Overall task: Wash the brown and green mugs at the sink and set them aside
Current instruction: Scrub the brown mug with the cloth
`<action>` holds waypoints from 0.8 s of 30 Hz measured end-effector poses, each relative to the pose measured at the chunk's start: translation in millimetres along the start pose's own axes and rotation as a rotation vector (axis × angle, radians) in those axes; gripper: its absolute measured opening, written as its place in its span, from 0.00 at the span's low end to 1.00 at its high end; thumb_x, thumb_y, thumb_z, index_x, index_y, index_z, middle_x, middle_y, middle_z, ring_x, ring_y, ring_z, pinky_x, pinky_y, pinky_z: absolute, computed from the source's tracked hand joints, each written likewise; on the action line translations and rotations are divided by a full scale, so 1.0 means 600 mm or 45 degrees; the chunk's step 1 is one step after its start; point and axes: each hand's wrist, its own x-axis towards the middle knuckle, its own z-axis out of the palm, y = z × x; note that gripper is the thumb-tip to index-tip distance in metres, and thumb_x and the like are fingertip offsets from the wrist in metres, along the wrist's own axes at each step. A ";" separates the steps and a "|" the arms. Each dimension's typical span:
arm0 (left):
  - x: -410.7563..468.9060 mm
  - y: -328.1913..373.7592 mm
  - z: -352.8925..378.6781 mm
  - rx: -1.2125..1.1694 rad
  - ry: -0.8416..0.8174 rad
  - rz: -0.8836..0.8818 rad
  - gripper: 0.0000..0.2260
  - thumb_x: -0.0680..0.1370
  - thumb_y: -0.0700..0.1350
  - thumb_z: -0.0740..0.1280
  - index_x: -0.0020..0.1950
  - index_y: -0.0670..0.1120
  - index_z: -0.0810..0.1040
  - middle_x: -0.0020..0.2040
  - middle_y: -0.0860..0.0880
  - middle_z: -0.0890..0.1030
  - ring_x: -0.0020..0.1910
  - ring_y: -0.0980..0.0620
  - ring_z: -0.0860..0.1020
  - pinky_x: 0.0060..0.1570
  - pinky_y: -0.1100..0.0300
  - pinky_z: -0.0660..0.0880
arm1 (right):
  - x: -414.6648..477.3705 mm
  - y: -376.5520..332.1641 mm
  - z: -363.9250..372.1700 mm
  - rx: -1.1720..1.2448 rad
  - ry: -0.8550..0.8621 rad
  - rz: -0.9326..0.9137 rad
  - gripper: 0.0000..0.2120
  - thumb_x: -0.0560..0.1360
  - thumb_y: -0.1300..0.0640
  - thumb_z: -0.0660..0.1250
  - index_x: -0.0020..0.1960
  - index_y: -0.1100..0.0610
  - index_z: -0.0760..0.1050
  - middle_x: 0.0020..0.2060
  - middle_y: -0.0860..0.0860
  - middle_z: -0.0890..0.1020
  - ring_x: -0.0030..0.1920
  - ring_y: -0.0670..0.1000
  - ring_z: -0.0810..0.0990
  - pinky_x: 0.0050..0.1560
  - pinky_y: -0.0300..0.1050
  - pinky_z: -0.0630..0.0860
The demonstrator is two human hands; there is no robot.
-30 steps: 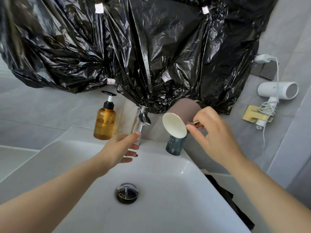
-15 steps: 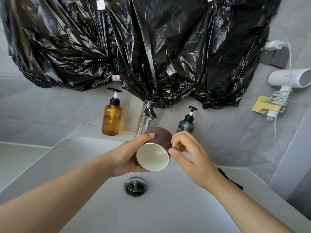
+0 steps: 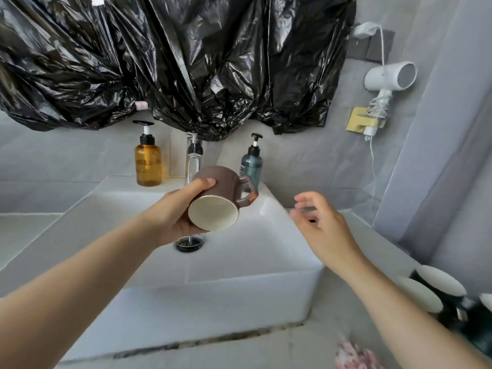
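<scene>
Head view only. Left hand (image 3: pixel 181 209) grips brown mug (image 3: pixel 221 187) round the body, thumb across the upper side and fingers curled underneath. Mug lies tilted on its side, pale inside facing the camera, handle pointing right. It is held in the air over the white sink (image 3: pixel 266 249), just in front of the chrome faucet (image 3: pixel 193 155) and above the drain (image 3: pixel 189 242).

Right hand (image 3: pixel 322 225) is apart from the mug, over the sink's right rim, fingers loose and slightly spread, holding nothing; fingertips motion-blurred.

Amber pump bottle (image 3: pixel 148 163) stands on the sink's back ledge left of the faucet, teal pump bottle (image 3: pixel 251 166) right of it, partly behind the mug handle. Crinkled black plastic sheeting (image 3: pixel 186 62) covers the wall above. White hair dryer (image 3: pixel 388 75) hangs on the right wall, cord wound round its handle.

Dark mugs (image 3: pixel 439 279) with pale insides sit on the surface at the lower right edge, blurred, exact colour hard to tell. Pink patterned cloth (image 3: pixel 351 352) at the bottom edge, near them.
</scene>
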 end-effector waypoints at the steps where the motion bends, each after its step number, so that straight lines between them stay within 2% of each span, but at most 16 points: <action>1: -0.019 0.002 0.016 -0.014 -0.007 0.014 0.16 0.74 0.54 0.71 0.57 0.47 0.77 0.48 0.43 0.84 0.47 0.45 0.83 0.37 0.54 0.82 | -0.017 0.002 -0.022 -0.010 0.025 0.020 0.10 0.77 0.58 0.67 0.58 0.51 0.72 0.52 0.48 0.78 0.48 0.46 0.78 0.43 0.27 0.70; 4: -0.076 0.005 0.065 -0.060 -0.048 0.052 0.17 0.72 0.54 0.72 0.55 0.47 0.77 0.45 0.44 0.85 0.43 0.47 0.84 0.34 0.55 0.81 | -0.072 0.012 -0.084 -0.057 0.051 0.088 0.10 0.78 0.59 0.66 0.58 0.54 0.73 0.51 0.49 0.79 0.47 0.45 0.78 0.43 0.25 0.69; 6: -0.116 0.000 0.097 -0.079 -0.068 0.066 0.13 0.74 0.53 0.70 0.54 0.47 0.78 0.42 0.46 0.86 0.40 0.49 0.84 0.34 0.55 0.81 | -0.109 0.025 -0.118 -0.077 0.054 0.164 0.10 0.78 0.57 0.67 0.58 0.53 0.74 0.51 0.49 0.79 0.49 0.47 0.78 0.44 0.25 0.70; 8: -0.153 -0.011 0.122 -0.078 -0.059 0.068 0.14 0.75 0.53 0.70 0.55 0.47 0.78 0.46 0.46 0.85 0.43 0.48 0.84 0.36 0.55 0.82 | -0.148 0.037 -0.146 -0.092 0.044 0.234 0.08 0.78 0.57 0.67 0.57 0.53 0.75 0.49 0.48 0.80 0.50 0.46 0.79 0.43 0.24 0.69; 12: -0.214 -0.057 0.145 -0.063 -0.067 0.035 0.23 0.69 0.55 0.75 0.59 0.45 0.77 0.56 0.41 0.83 0.54 0.42 0.83 0.47 0.48 0.81 | -0.225 0.059 -0.174 -0.206 -0.046 0.300 0.03 0.78 0.57 0.66 0.48 0.50 0.76 0.43 0.43 0.80 0.45 0.42 0.77 0.41 0.24 0.68; 15: -0.251 -0.090 0.148 -0.117 -0.061 -0.007 0.24 0.68 0.54 0.76 0.60 0.45 0.76 0.55 0.41 0.84 0.54 0.43 0.84 0.50 0.48 0.81 | -0.269 0.086 -0.165 -0.316 -0.170 0.390 0.02 0.77 0.55 0.67 0.46 0.49 0.78 0.44 0.43 0.81 0.44 0.42 0.78 0.39 0.25 0.69; 16: -0.262 -0.100 0.147 -0.139 -0.063 -0.021 0.23 0.69 0.54 0.75 0.59 0.45 0.76 0.54 0.42 0.85 0.54 0.43 0.84 0.51 0.47 0.80 | -0.281 0.089 -0.159 -0.337 -0.204 0.408 0.03 0.77 0.53 0.68 0.49 0.51 0.79 0.46 0.45 0.82 0.46 0.44 0.79 0.41 0.27 0.69; 17: -0.271 -0.108 0.146 -0.151 -0.063 -0.031 0.22 0.70 0.53 0.75 0.59 0.44 0.76 0.52 0.42 0.86 0.53 0.43 0.84 0.52 0.47 0.80 | -0.292 0.090 -0.154 -0.351 -0.248 0.417 0.09 0.76 0.49 0.69 0.53 0.52 0.79 0.50 0.47 0.81 0.49 0.45 0.79 0.45 0.32 0.70; 20: -0.289 -0.121 0.140 -0.151 -0.004 -0.034 0.16 0.74 0.52 0.72 0.56 0.44 0.76 0.46 0.43 0.86 0.47 0.45 0.85 0.47 0.49 0.81 | -0.312 0.085 -0.137 -0.422 -0.433 0.502 0.25 0.71 0.41 0.70 0.64 0.50 0.73 0.58 0.48 0.75 0.56 0.48 0.76 0.50 0.40 0.69; 22: -0.293 -0.123 0.136 -0.156 0.039 -0.035 0.15 0.75 0.52 0.70 0.56 0.44 0.76 0.49 0.42 0.85 0.48 0.44 0.84 0.48 0.48 0.80 | -0.316 0.078 -0.128 -0.543 -0.486 0.473 0.21 0.70 0.48 0.72 0.60 0.51 0.74 0.57 0.48 0.75 0.53 0.48 0.77 0.48 0.42 0.73; 24: -0.289 -0.120 0.130 -0.151 0.043 -0.021 0.15 0.76 0.52 0.70 0.56 0.44 0.76 0.49 0.42 0.85 0.46 0.45 0.84 0.48 0.49 0.81 | -0.312 0.071 -0.125 -0.530 -0.435 0.458 0.12 0.72 0.61 0.66 0.54 0.54 0.79 0.50 0.51 0.78 0.42 0.46 0.79 0.40 0.37 0.78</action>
